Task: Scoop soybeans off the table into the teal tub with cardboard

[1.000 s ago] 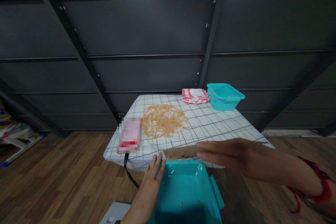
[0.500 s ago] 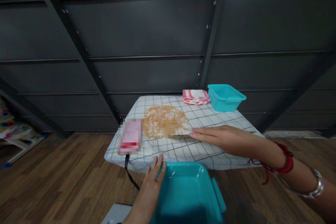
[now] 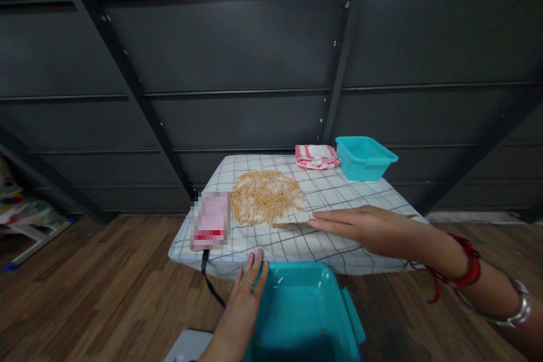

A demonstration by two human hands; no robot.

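Resting left hand [image 3: 246,292], fingers loosely spread, on teal bin [image 3: 303,297] rim. Right hand [image 3: 360,223] straight-fingered at cardboard strip [image 3: 290,225], grip hidden. Beans [image 3: 267,198] mostly on table [image 3: 335,195], near strip; 1 bean-like speck [image 3: 323,331] inside bin.

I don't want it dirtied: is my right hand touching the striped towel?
Apart. The head view shows checked tablecloth between the right hand and the striped towel.
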